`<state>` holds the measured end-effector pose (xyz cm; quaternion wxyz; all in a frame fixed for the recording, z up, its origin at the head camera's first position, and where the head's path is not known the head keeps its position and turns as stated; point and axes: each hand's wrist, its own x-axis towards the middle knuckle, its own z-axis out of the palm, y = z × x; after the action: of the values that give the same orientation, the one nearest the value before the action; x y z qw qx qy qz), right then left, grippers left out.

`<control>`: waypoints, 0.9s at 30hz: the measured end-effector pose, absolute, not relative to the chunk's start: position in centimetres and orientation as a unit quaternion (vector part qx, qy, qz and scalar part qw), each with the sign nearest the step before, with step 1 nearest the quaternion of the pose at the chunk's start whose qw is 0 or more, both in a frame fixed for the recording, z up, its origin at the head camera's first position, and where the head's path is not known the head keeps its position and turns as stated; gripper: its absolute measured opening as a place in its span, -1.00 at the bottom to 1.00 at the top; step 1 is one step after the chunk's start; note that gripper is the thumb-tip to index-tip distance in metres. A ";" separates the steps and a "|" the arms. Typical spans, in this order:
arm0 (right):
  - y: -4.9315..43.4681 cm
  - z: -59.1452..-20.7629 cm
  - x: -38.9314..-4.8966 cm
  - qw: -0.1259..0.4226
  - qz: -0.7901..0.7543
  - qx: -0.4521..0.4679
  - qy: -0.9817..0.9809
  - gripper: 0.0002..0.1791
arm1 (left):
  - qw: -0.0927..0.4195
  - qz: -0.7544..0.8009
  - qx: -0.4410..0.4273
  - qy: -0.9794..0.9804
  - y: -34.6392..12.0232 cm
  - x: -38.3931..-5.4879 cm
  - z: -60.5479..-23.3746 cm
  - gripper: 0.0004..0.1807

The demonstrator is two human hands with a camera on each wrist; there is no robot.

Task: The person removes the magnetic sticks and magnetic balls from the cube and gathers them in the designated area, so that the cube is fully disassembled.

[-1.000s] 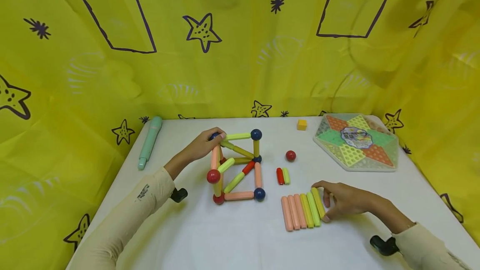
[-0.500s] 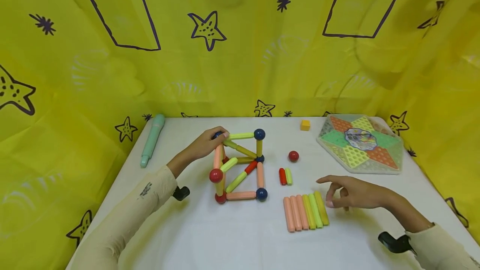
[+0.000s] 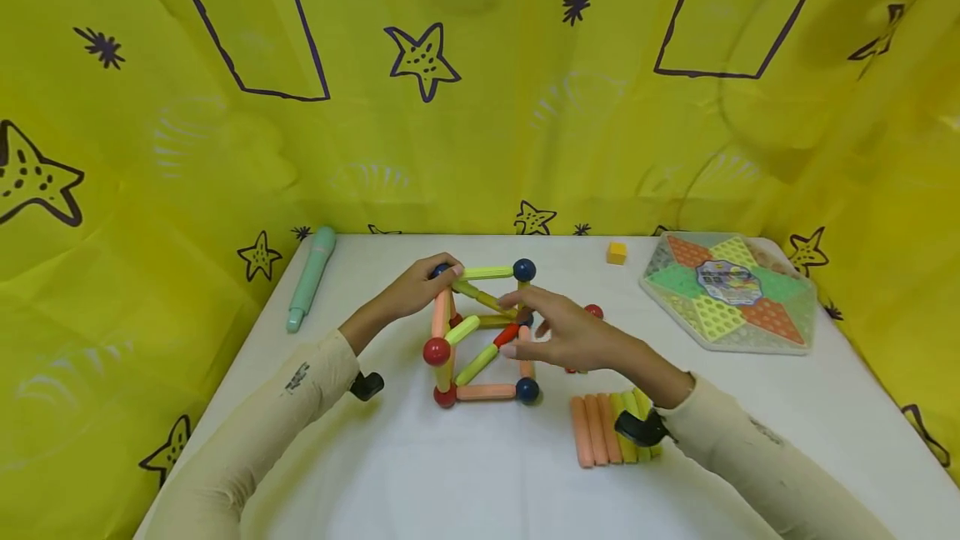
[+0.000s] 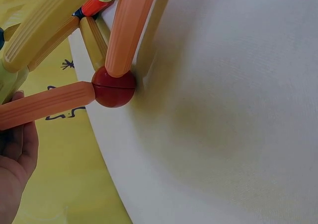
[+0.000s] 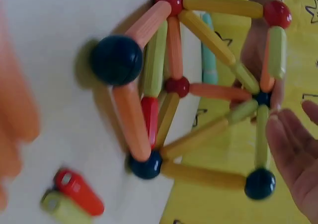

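**One careless brush could bring it down**

Nearest, at lower right of the frame, the row of sticks [image 3: 602, 428] lies partly behind the right sleeve [image 3: 738, 436]; a dropped wrist could scatter it.

The model [image 3: 477, 364] stands at centre on the counter [image 3: 420, 465]. Its short green stick [image 3: 462, 330] has one free end, so a nudge might detach it. The right hand [image 3: 567, 333], fingers parted, apparently grasping nothing, overlaps the right side; bumping there could unseat a bar.

Beyond, the red ball [image 3: 593, 312] could roll if touched. The left hand [image 3: 416, 287] pinches the blue ball [image 5: 262, 99], upper left; pulling could twist everything.
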<state>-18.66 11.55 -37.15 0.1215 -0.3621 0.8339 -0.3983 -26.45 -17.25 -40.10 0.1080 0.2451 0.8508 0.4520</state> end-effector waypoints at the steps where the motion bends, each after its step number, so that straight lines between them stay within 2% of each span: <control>1: 10.7 -37.3 -18.9 0.122 -0.394 -0.363 0.836 -0.31 | 0.107 0.452 0.246 0.851 -17.2 -26.5 -40.1 -0.68; 6: 7.7 -38.3 -20.1 0.139 -0.386 -0.388 0.826 -0.30 | 0.101 0.448 0.249 0.853 -16.9 -26.5 -40.1 -0.69; 10: 6.2 -38.8 -20.6 0.138 -0.370 -0.424 0.815 -0.44 | 0.095 0.450 0.250 0.852 -16.9 -26.5 -40.2 -0.70; 15: 4.8 -38.9 -20.8 0.106 -0.338 -0.451 0.820 -0.66 | 0.100 0.462 0.245 0.847 -17.0 -26.5 -40.0 -0.69; 21: 4.1 -39.0 -21.2 0.100 -0.358 -0.476 0.797 -0.77 | 0.102 0.459 0.246 0.847 -17.2 -26.4 -40.1 -0.68; 27: 4.3 -39.2 -21.5 0.125 -0.385 -0.490 0.772 -0.81 | 0.117 0.454 0.251 0.847 -16.6 -24.7 -37.3 -0.68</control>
<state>-21.47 4.30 -39.22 0.1249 -0.4901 0.7717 -0.3855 -24.67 -16.61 -37.29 0.1166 0.2506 0.8469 0.4542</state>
